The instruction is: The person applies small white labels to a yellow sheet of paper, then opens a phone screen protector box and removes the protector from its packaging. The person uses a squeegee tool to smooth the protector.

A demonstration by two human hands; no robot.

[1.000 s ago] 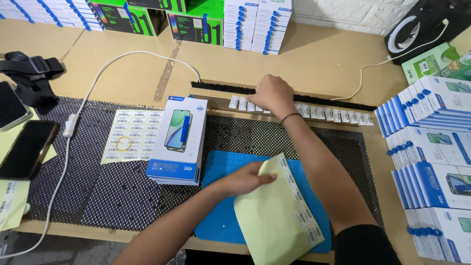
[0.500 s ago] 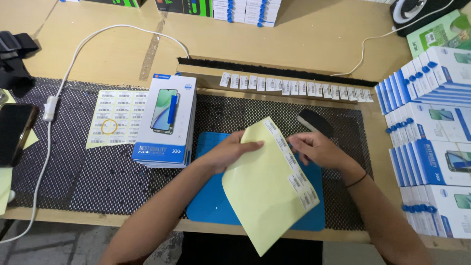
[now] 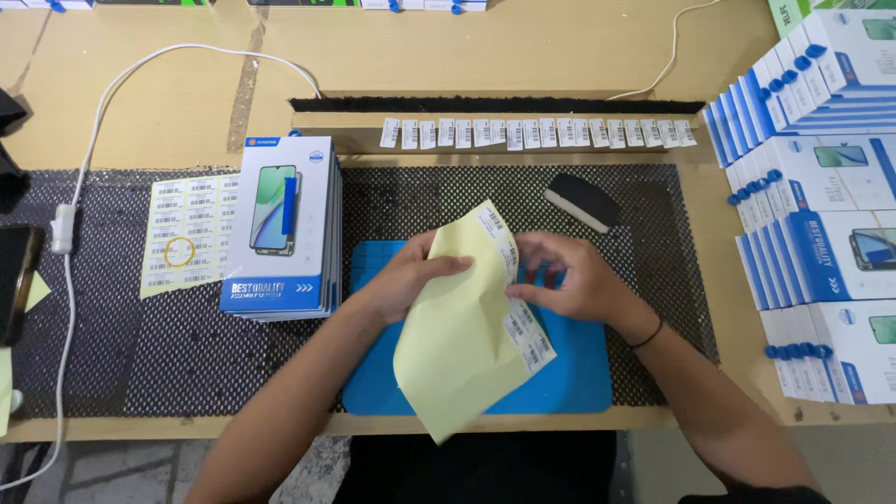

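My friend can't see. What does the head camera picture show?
Two hands hold a pale yellow sticker sheet over a blue mat: the left hand grips its edge, the right hand pinches a label. A stack of phone boxes sits to the left.

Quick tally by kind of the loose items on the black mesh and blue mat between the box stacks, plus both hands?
Yellow label sheets: 2, one held by the left hand and right hand, one lying flat
Blue mat: 1
Black block: 1
Stack of phone boxes on the mesh: 1
Total: 5
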